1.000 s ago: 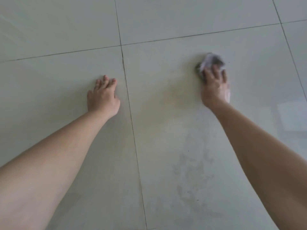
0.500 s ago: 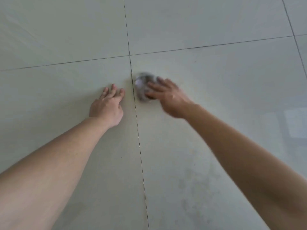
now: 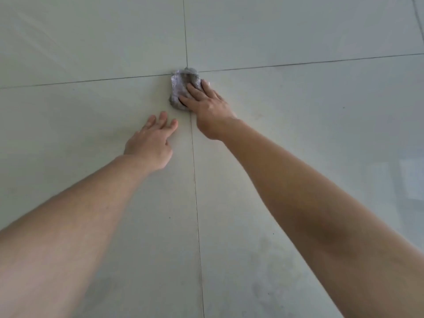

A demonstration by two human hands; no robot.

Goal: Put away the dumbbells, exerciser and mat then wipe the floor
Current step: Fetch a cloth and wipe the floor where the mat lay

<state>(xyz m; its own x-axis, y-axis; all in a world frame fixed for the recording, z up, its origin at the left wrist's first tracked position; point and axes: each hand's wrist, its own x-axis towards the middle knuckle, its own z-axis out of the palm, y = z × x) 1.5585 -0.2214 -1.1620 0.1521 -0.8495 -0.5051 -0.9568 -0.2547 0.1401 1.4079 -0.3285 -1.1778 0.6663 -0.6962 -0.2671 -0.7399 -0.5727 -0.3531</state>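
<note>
Head cam — R hand [image 3: 207,106] flat on rag [image 3: 181,82], part hidden.

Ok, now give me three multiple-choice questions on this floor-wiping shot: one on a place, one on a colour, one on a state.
1. Where is the cloth? A) where the grout lines cross B) under the left forearm C) at the bottom edge
2. What colour is the cloth? A) red B) grey C) yellow
3. How is the left hand? A) clenched B) flat on the floor C) gripping a dumbbell
Answers: 1 A, it covers the crossing; 2 B, mottled grey; 3 B, palm down, fingers straight.
</note>
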